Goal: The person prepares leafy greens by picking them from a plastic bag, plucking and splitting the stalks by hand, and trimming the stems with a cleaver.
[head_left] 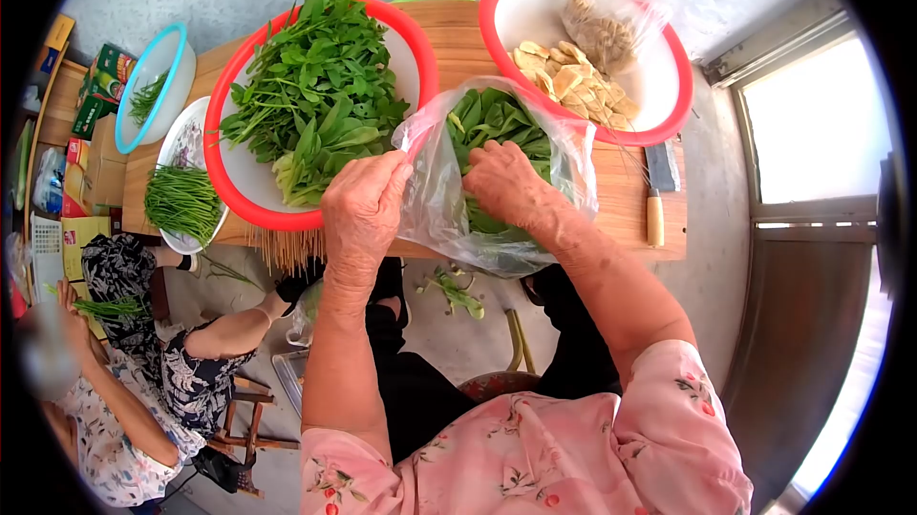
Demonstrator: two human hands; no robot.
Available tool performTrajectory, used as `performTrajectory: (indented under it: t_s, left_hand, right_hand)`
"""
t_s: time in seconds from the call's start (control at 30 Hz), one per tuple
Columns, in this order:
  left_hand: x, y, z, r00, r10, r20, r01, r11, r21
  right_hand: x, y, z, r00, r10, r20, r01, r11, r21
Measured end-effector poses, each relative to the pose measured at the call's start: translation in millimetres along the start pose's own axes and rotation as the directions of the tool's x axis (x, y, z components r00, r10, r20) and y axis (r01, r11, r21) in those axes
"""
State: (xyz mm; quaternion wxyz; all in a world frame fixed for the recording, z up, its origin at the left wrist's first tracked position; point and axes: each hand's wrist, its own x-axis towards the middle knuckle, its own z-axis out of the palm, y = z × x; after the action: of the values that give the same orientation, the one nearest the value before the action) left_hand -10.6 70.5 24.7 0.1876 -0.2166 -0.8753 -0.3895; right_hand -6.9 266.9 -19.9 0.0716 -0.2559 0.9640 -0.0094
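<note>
My left hand (366, 209) pinches the rim of a clear plastic bag (430, 214) and holds its mouth wide. Inside the bag are leafy greens (492, 120), over which the fingers of my right hand (506, 181) curl; their tips are hidden among the leaves. Left of the bag, a red-rimmed basin (229, 171) is heaped with green leafy stalks (325, 99). A second red-rimmed basin (659, 90) at the right holds pale slices (573, 80) and a bag of brown pieces (600, 32).
A cleaver (655, 209) lies at the right end of the wooden table (621, 209). Chives (181, 202) rest on an oval dish, near a blue-rimmed basin (122, 114). Another person (124, 419) sits at the lower left holding green stalks. Dropped leaves (454, 290) lie on the floor.
</note>
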Motion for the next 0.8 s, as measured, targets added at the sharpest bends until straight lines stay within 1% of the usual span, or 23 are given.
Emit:
performTrajectory:
  t_s: [0.03,0.1,0.17,0.2,0.27,0.3,0.33,0.37,0.4,0.43,0.47,0.5,0.53,0.57,0.6,0.63,0.7,0.73,0.77,0.8]
  left_hand:
    - [0.3,0.8,-0.5,0.999,-0.021,0.024,0.022,1.0,-0.006]
    - [0.2,-0.2,-0.4,1.0,-0.021,0.011,0.021,1.0,-0.013]
    - [0.3,-1.4,-0.3,1.0,-0.021,0.0,0.021,1.0,-0.02]
    - [0.7,-2.3,-0.6,1.0,-0.021,-0.01,0.02,0.999,-0.033]
    - [-0.1,-3.4,-1.7,0.999,-0.022,-0.023,0.021,0.999,-0.045]
    - [-0.7,-2.5,-1.6,0.992,-0.122,-0.018,0.117,0.976,-0.183]
    - [-0.7,-1.9,-1.9,0.976,-0.216,0.001,0.205,0.926,-0.318]
    - [-0.5,-1.9,-2.5,0.976,-0.216,-0.005,0.203,0.926,-0.319]
    - [0.1,-2.1,-3.2,0.953,-0.296,0.059,0.293,0.86,-0.419]
    - [0.7,-2.0,-3.9,0.922,-0.364,0.132,0.379,0.775,-0.506]
    - [1.6,-0.2,-4.6,0.924,-0.361,0.128,0.374,0.777,-0.506]
    - [2.7,2.7,-5.3,0.901,-0.4,0.17,0.42,0.702,-0.576]
    - [3.2,5.2,-5.3,0.876,-0.433,0.213,0.461,0.617,-0.638]
    - [2.7,7.1,-4.4,0.876,-0.435,0.206,0.457,0.618,-0.639]
    - [1.8,8.8,-3.4,0.889,-0.404,0.214,0.439,0.627,-0.644]
    - [1.6,10.1,-2.3,0.902,-0.37,0.222,0.421,0.635,-0.648]
    - [0.3,11.3,1.2,0.909,-0.363,0.206,0.404,0.639,-0.655]
    - [0.1,12.6,2.1,0.911,-0.351,0.217,0.404,0.647,-0.647]
    - [-0.5,14.0,2.3,0.912,-0.336,0.235,0.406,0.656,-0.637]
    - [0.1,14.6,2.0,0.913,-0.333,0.236,0.404,0.657,-0.636]
  right_hand:
    - [0.4,0.6,-0.2,1.0,0.014,0.01,-0.014,1.0,-0.02]
    - [1.0,2.5,3.7,0.999,0.029,0.02,-0.028,0.999,-0.041]
    - [2.5,5.5,10.4,0.999,0.046,-0.026,-0.046,0.999,0.008]
    - [2.3,7.7,1.3,0.999,0.043,-0.027,-0.043,0.999,0.006]
    - [-3.4,12.3,-32.8,0.98,0.183,0.072,-0.194,0.959,0.208]
    - [-8.0,15.4,-44.7,0.981,0.179,0.071,-0.19,0.96,0.205]
    - [-13.3,19.0,-55.8,0.952,0.303,-0.04,-0.246,0.838,0.487]
    - [-16.8,21.5,-63.9,0.889,0.445,-0.106,-0.233,0.641,0.731]
    - [-18.5,22.5,-68.6,0.89,0.443,-0.111,-0.23,0.644,0.729]
    - [-20.4,22.7,-72.0,0.879,0.451,-0.154,-0.141,0.555,0.82]
    - [-21.8,21.6,-75.6,0.865,0.463,-0.195,-0.043,0.455,0.89]
    - [-21.5,17.3,-81.2,0.865,0.46,-0.199,-0.039,0.458,0.888]
    - [-20.0,10.9,-87.2,0.829,0.457,-0.324,0.031,0.54,0.841]
    - [-18.9,7.6,-90.4,0.781,0.441,-0.443,0.094,0.618,0.781]
    - [-18.0,7.1,-89.5,0.793,0.406,-0.453,0.021,0.726,0.687]
    - [-17.5,4.8,-90.5,0.793,0.404,-0.456,0.024,0.727,0.686]
    - [-15.8,-2.1,-95.4,0.652,0.611,-0.449,0.008,0.586,0.81]
    - [-15.2,2.6,-94.9,0.617,0.483,-0.622,-0.002,0.791,0.612]
    - [-16.9,3.3,-93.9,0.618,0.485,-0.619,-0.004,0.789,0.614]
    - [-17.1,4.2,-93.8,0.554,0.507,-0.661,0.009,0.79,0.614]
